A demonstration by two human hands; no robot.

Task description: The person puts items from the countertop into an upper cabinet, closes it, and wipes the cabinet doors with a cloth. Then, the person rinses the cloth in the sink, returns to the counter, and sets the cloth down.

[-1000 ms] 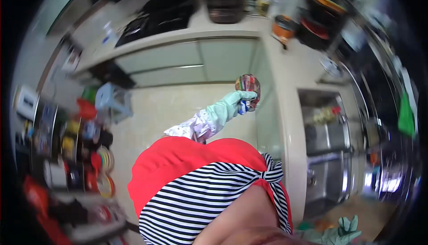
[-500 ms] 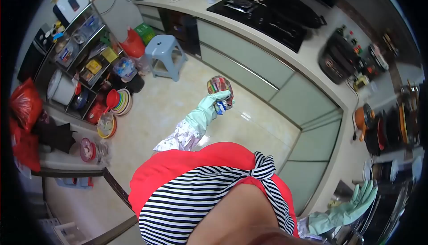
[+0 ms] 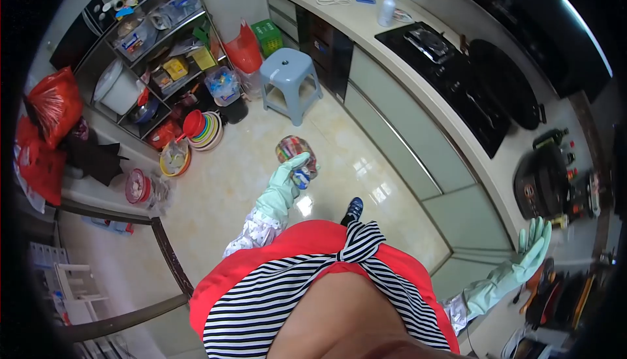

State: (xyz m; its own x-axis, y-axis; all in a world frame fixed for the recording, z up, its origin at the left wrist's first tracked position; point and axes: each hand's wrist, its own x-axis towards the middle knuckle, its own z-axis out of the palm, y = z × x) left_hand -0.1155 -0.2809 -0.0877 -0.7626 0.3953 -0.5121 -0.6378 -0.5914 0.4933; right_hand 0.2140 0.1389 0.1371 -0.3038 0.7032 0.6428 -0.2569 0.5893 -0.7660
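My left hand (image 3: 281, 183), in a pale green rubber glove, is closed around a crumpled checked cloth (image 3: 295, 148) in front of my body, over the tiled floor. A blue and white bit shows at the lower side of this bundle; whether it is part of the cloth I cannot tell. My right hand (image 3: 532, 248), gloved the same way, is stretched out to the right by the counter edge. Its fingers are extended and it holds nothing.
A blue plastic stool (image 3: 287, 72) stands on the floor ahead. Loaded shelves (image 3: 153, 52) and stacked basins (image 3: 208, 130) line the left. Along the right runs a counter (image 3: 366, 23) with a spray bottle (image 3: 388, 8), a black hob (image 3: 450, 72) and a large wok (image 3: 506, 81).
My view has turned, so the stool and counter sit further right. A shoe now shows below me. The cloth stays in my left hand, and my right hand remains stretched out beside the counter.
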